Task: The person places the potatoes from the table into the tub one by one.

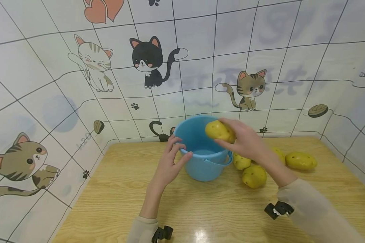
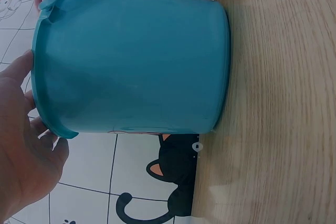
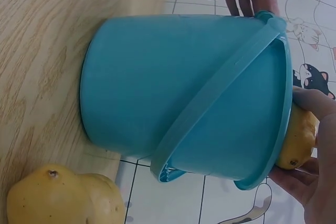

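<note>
At the centre of the frame, a blue bucket (image 1: 204, 169) stands upright on the desk (image 1: 124, 189), its handle (image 1: 220, 164) lowered at the front right so that it stays off the mouth. The left hand (image 1: 168, 162) has its fingers curled at the rim on the left, thumb apart toward the front, probably to steady the bucket. Right of centre, the right hand (image 1: 246, 139) has fingers and thumb clamped on a potato (image 1: 216, 130) over the mouth's right side. More potatoes (image 1: 254, 176) lie at right, presumably kept within that hand's reach.
</note>
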{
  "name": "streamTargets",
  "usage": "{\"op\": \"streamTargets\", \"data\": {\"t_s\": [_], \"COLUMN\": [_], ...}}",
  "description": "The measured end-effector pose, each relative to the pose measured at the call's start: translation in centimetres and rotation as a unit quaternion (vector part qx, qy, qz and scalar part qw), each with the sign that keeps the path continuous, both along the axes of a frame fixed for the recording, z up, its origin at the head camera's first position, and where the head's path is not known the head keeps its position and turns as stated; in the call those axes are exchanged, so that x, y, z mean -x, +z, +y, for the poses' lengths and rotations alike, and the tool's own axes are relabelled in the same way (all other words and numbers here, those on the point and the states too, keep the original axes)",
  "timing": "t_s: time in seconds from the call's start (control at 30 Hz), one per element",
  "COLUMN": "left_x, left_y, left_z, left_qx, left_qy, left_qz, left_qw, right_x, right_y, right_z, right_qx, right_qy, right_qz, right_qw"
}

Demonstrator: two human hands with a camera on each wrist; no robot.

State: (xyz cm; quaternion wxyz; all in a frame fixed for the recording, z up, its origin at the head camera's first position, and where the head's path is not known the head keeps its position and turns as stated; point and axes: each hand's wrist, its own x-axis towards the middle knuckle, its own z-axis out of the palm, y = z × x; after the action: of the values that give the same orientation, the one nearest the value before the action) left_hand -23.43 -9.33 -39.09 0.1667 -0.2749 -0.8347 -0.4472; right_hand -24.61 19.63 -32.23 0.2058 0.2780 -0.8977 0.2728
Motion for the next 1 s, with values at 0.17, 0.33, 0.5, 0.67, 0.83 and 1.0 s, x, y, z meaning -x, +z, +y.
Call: {"op": "streamTargets", "data": {"t_s": [0.17, 0.33, 0.5, 0.67, 0.83, 1.0], "left_x": [0.0, 0.0, 0.0, -0.1, 0.0, -0.1], "left_y": [0.0, -0.1, -0.1, 0.0, 0.0, 0.1], "left_z": [0.0, 0.0, 0.1, 0.1, 0.2, 0.2], "left_qx": [0.001, -0.002, -0.001, -0.004, -0.003, -0.004], "left_qy": [-0.001, -0.002, -0.002, -0.003, 0.000, 0.004], "left_qz": [0.004, 0.004, 0.005, 0.005, 0.004, 0.005], "left_qw": [1.0000, 1.0000, 1.0000, 1.0000, 1.0000, 1.0000], "right_x": [0.3, 0.7, 1.0, 1.0, 1.0, 0.9], "right_y": [-0.3, -0.9, -1.5, -1.7, -2.0, -2.3], "right_z": [-0.5, -0.9, -1.1, -1.0, -0.8, -0.6], "right_qx": [-0.007, -0.004, -0.004, 0.004, 0.030, 0.045], "right_qy": [-0.004, 0.001, 0.003, 0.008, 0.019, 0.032], "right_qz": [-0.005, -0.005, -0.006, -0.002, 0.019, 0.035], "right_qw": [1.000, 1.000, 1.000, 1.000, 0.999, 0.998]}}
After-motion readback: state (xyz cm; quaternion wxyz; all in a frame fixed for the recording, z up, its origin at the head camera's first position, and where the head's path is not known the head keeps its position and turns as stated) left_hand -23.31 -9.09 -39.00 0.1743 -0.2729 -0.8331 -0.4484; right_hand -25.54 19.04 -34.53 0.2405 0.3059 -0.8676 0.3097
